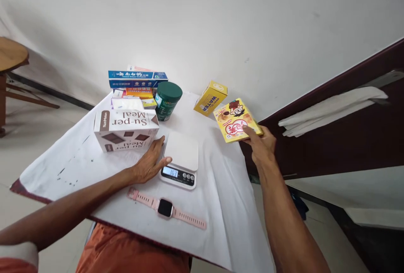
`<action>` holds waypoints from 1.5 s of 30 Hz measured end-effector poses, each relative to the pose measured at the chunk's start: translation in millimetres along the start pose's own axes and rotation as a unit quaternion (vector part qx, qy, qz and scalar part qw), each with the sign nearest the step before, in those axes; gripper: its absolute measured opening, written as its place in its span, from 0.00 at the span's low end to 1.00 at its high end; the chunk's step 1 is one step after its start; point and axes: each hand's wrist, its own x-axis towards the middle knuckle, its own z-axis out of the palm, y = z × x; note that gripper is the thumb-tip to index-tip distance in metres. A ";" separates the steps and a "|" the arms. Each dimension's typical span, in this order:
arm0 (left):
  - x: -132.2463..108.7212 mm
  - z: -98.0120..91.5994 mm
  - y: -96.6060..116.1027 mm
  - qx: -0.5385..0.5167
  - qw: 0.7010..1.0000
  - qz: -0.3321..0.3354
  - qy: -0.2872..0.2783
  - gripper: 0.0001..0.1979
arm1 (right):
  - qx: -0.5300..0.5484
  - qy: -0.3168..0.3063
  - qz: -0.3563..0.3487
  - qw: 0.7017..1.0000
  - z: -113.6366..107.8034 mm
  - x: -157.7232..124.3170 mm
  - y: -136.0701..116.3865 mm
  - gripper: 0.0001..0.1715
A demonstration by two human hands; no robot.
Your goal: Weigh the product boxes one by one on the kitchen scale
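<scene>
Held thing: one yellow snack box (236,119) with a cartoon figure, its near corner in the right hand, out at the right edge of the table.
Right hand (263,146): one; fingers closed over the box's near corner, index finger on its face; the thumb was hidden beneath.
Left hand (148,163): one; lying open and flat, holding nothing, fingertips against the left side of the scale.
Scale (181,159): one white kitchen scale between the two hands; bare platform.
Watch (166,208): one pink-strapped watch, lying flat just nearer the body than the left hand.
Large box (126,129): one white and brown carton just beyond the left hand.
Jar (168,99): one dark green jar past the scale.
Second yellow box (210,97): one, smaller, just beyond the held box.
Far boxes: one long blue box (137,78) on a low stack of small boxes (135,96); the count in the stack was unclear.
Readable writing: scale display "363"; carton "Su-per Meal", seen upside down; smaller yellow box "WATER".
Unreadable: red characters on the held box, white print on the blue box, the jar's label.
Cut off: both forearms ran out of frame; a wooden stool (11,54) was clipped far left of the left hand.
Surface: one white cloth (221,205) with dark specks.
</scene>
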 end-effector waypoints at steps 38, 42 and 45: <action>-14.0 -1.3 -7.0 0.094 0.994 0.031 0.054 0.36 | -0.153 -0.146 -0.107 0.972 32.7 -133.3 -119.3 0.31; -14.3 -1.5 -7.5 0.108 0.993 0.034 0.045 0.34 | -0.018 -0.088 -0.037 0.995 31.4 -122.2 -129.3 0.32; -14.9 1.2 -7.9 0.101 0.993 0.043 0.045 0.34 | 0.131 -0.100 -0.053 0.985 34.4 -124.4 -152.5 0.25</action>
